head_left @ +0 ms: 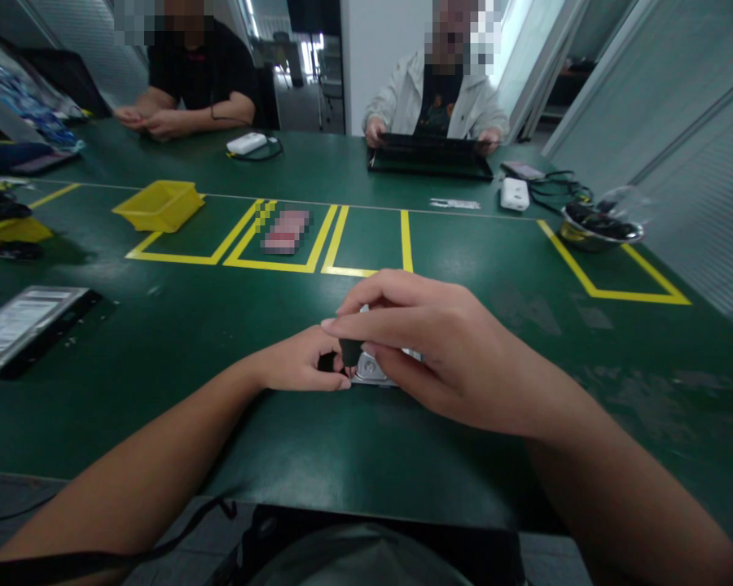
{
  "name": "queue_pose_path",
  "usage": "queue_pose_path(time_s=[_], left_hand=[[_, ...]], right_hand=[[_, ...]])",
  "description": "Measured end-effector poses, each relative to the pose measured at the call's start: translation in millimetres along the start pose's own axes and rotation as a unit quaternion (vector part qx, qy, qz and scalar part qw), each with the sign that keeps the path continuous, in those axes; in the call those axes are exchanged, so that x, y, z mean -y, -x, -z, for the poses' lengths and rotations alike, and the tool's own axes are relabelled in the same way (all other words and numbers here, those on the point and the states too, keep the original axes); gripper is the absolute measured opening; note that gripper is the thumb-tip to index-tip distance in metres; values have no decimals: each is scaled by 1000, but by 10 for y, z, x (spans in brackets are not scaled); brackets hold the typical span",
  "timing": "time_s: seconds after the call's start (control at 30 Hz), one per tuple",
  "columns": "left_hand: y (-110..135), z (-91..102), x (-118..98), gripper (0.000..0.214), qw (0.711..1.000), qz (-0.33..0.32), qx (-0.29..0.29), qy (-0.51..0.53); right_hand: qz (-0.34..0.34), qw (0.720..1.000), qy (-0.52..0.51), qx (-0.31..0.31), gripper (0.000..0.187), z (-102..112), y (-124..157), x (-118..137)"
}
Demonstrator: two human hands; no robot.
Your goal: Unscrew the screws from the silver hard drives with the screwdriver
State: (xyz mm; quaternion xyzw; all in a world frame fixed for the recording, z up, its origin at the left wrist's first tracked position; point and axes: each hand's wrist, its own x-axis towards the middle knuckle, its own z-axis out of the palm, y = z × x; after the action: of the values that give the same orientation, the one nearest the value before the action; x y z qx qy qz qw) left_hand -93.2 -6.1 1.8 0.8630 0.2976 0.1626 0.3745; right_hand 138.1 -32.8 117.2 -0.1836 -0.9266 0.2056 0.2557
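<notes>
A silver hard drive point(371, 371) lies on the green table in front of me, largely covered by my hands. My left hand point(302, 360) is closed around its left end, thumb along the near edge. Above the drive, my right hand point(440, 346) pinches a dark-handled screwdriver point(350, 353) between thumb and fingers. The screwdriver stands nearly upright, its lower end close to the drive's near left corner; whether the tip touches a screw I cannot tell.
Another hard drive point(28, 325) lies at left. Farther back are a yellow bin point(162, 207), yellow tape rectangles point(272, 265) and a bowl of dark items point(599, 232). Across the table sit two people, one holding a black panel-like object point(431, 155). White devices point(515, 195) with cables lie nearby.
</notes>
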Motion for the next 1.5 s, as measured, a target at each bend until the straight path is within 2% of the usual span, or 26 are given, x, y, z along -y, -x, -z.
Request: queue_pose_path(time_s=[0.3, 0.53, 0.77, 0.93, 1.23, 1.5], left_hand=[[-3, -1, -1, 18, 1000, 2, 13, 17], [1, -5, 11, 20, 1000, -2, 10, 4], [8, -13, 53, 21, 1000, -10, 10, -10], [7, -13, 60, 21, 1000, -12, 14, -3], [-5, -6, 32, 19, 1000, -26, 2, -10], [-11, 24, -11, 20, 1000, -20, 14, -18]], right_hand=[[-2, 998, 39, -45, 24, -96, -2, -53], [3, 998, 41, -52, 21, -118, -5, -69], [12, 1000, 10, -26, 30, -76, -1, -46], [37, 999, -15, -36, 33, -69, 8, -52], [24, 999, 3, -33, 31, -84, -1, -33], [9, 1000, 0, -21, 29, -82, -6, -22]])
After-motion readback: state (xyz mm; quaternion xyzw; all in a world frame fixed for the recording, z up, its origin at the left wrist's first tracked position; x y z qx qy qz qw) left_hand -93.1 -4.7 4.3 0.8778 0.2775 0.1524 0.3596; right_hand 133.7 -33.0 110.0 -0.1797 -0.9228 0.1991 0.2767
